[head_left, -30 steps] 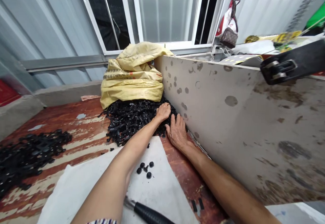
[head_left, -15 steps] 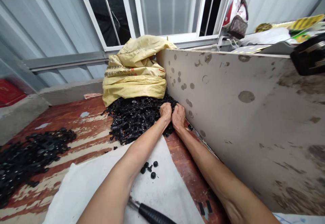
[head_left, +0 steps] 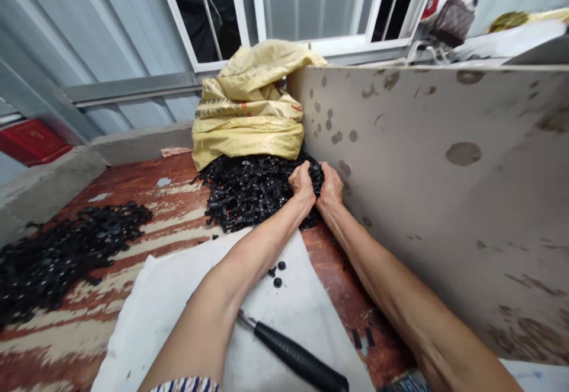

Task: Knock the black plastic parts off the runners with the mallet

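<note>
A heap of small black parts (head_left: 249,193) spills from under a yellow woven sack (head_left: 249,134). At the heap's right side, beside the board, my left hand (head_left: 303,181) and my right hand (head_left: 330,184) are cupped round a clump of the black parts, fingers curled. Their fingertips are partly hidden by the parts. A black-handled tool (head_left: 297,353) lies on the white cloth (head_left: 178,285) below my forearms, and a few round black pieces (head_left: 278,282) rest on that cloth.
To the right stands an upright stained grey board (head_left: 400,161). Another pile of black parts (head_left: 66,249) lies on the red-brown surface (head_left: 173,220) at left. Behind are a window (head_left: 311,0) and a concrete ledge (head_left: 133,143); a red object (head_left: 33,142) sits at far left.
My hands have moved slightly apart, and a clump of black parts now shows between them. The view has shifted, so more of the black tool handle is visible.
</note>
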The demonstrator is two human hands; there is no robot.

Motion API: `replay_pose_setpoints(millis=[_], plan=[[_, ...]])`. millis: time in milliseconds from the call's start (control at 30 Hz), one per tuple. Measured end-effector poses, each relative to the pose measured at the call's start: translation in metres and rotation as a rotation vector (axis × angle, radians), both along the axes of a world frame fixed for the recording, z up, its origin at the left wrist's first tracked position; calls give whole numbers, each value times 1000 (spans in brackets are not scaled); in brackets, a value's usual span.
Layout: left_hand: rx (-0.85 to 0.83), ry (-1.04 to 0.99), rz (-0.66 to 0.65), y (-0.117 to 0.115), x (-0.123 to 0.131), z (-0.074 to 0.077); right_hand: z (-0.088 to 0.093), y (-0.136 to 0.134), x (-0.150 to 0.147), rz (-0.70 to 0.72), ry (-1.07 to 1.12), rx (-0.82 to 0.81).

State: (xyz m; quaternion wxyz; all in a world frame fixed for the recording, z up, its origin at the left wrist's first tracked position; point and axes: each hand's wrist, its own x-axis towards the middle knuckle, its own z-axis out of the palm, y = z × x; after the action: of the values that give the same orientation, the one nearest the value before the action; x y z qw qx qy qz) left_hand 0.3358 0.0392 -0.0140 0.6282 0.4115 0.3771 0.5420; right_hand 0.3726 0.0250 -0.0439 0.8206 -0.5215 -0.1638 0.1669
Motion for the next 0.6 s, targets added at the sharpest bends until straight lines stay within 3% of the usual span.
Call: replay_pose_setpoints(millis=[167, 367, 500, 600], plan=[[4, -96, 2, -11, -27, 12, 14, -11, -27, 54, 46, 49], [9, -116, 93, -35, -91, 26, 26, -34, -89, 136, 39, 104], [69, -87, 133, -49, -136, 20, 24, -52, -132, 198, 28, 88], [9, -86, 177, -56, -160, 9, 18, -64, -157, 242, 25, 39]])
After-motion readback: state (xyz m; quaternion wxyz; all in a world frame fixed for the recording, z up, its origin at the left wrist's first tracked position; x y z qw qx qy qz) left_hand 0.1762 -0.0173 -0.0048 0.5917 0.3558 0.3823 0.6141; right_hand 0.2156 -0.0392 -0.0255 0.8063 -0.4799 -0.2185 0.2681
